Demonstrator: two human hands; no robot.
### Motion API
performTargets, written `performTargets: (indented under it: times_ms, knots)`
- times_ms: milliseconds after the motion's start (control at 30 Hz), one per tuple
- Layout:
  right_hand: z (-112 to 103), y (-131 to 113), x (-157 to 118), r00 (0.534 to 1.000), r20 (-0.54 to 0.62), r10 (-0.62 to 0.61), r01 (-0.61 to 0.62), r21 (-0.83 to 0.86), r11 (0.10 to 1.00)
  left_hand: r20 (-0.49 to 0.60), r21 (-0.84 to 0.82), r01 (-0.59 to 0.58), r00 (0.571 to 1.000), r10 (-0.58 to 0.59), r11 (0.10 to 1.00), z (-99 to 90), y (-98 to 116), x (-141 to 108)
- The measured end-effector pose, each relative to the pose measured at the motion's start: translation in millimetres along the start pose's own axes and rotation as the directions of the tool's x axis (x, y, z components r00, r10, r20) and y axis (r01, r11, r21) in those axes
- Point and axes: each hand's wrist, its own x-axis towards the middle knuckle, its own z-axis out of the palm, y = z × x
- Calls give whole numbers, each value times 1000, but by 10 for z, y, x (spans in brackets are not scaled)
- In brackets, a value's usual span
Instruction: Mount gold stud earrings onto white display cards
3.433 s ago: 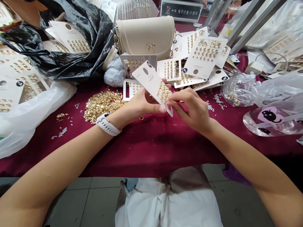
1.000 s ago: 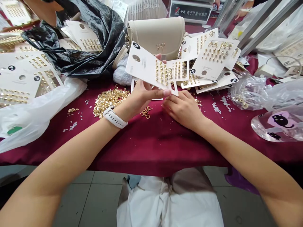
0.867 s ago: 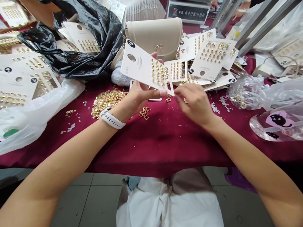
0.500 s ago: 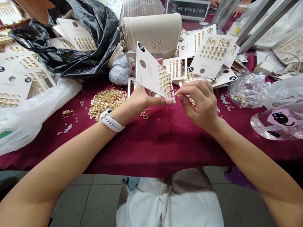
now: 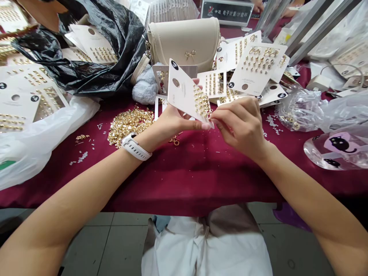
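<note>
My left hand (image 5: pixel 175 122) grips a white earring card (image 5: pixel 182 92) by its lower edge, thumb in front and fingers behind. The card is tilted and carries rows of small gold earrings (image 5: pixel 202 101). At the card's lower right corner my right hand (image 5: pixel 240 124) is closed in a pinch; what lies between its fingertips is too small to make out. A pile of small gold pieces (image 5: pixel 129 124) lies on the dark red cloth behind my left wrist. A few gold hoops (image 5: pixel 174 141) rest under my left hand.
Behind the hands stand a beige handbag (image 5: pixel 184 42) and a grey plush ball (image 5: pixel 146 86). More earring cards (image 5: pixel 254 71) are stacked at the back right. A black plastic bag (image 5: pixel 115 50) is at left, clear bags (image 5: pixel 301 111) at right.
The card has tipped and dropped slightly. My right fingertips have moved a little left and down, closer against the card's lower corner.
</note>
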Motion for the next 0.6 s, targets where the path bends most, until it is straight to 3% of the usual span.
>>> performTargets:
  times_ms: [100, 367, 600]
  knots:
    - [12, -4, -2, 1000, -16, -21, 21, 25, 999, 21, -13, -3, 1000, 3, 1000, 21, 8, -4]
    - [8, -6, -21, 990, -120, 79, -71, 73, 995, -29, -16, -12, 1000, 11, 1000, -3, -9, 2]
    - [81, -106, -36, 988, -124, 90, -73, 137, 988, -98, 57, -14, 995, 20, 998, -26, -39, 2]
